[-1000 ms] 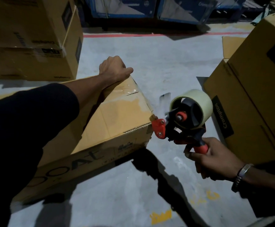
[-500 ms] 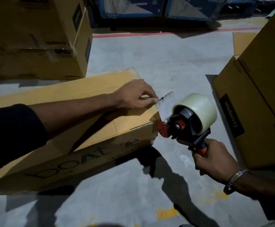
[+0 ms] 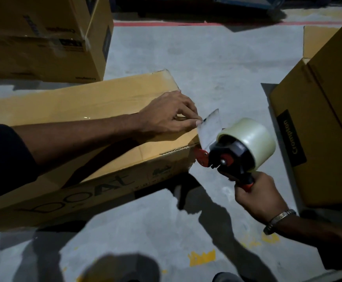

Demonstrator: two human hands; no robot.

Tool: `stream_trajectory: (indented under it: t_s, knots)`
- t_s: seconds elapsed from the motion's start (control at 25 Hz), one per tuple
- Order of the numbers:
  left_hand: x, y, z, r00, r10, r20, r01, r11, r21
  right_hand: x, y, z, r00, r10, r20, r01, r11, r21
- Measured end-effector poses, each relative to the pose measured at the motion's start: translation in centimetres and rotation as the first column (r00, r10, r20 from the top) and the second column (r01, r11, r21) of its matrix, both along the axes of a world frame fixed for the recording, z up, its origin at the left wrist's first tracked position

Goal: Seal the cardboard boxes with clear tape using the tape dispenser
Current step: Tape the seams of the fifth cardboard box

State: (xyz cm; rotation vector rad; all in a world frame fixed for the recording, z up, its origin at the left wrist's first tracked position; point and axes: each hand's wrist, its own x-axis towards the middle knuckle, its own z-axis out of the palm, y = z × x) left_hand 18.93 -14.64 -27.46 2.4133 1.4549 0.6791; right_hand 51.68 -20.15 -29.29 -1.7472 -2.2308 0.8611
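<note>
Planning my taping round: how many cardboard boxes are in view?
3: the long box under the left hand, one far left, one right; others may be hidden.

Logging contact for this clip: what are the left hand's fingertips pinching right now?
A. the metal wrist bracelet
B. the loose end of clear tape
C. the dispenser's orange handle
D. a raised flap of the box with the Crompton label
B: the left hand pinches the free tape end by the long box, while the right hand grips the tape dispenser.

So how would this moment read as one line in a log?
left hand: pinches tape end | right hand: grips tape dispenser | long box: end unsealed
</note>
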Motion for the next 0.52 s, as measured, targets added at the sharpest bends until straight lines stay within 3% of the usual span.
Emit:
stream_trajectory:
  t_s: [0.12, 0.4, 0.48, 0.52]
  knots:
    - [-0.1, 0.0, -0.2, 0.999, 0.024, 0.023, -0.023, 1.000, -0.018, 0.2, 1.8, 0.3, 0.982, 0.070, 0.178, -0.073, 0.997, 0.008]
    - [-0.1, -0.2, -0.6, 0.997, 0.060, 0.056, -0.062, 0.998, 0.027, 0.6, 4.7, 2.1, 0.950, 0.121, 0.288, -0.134, 0.991, 0.027]
    - [0.1, -0.3, -0.7, 0.995, 0.073, 0.067, -0.074, 0.997, 0.024, 0.1, 4.4, 2.5, 0.973, 0.109, 0.205, -0.092, 0.992, -0.092]
    - [0.1, -0.4, -0.7, 0.994, 0.084, 0.074, -0.086, 0.996, 0.019, -0.2, 3.9, 2.4, 0.989, 0.065, 0.135, -0.032, 0.970, -0.239]
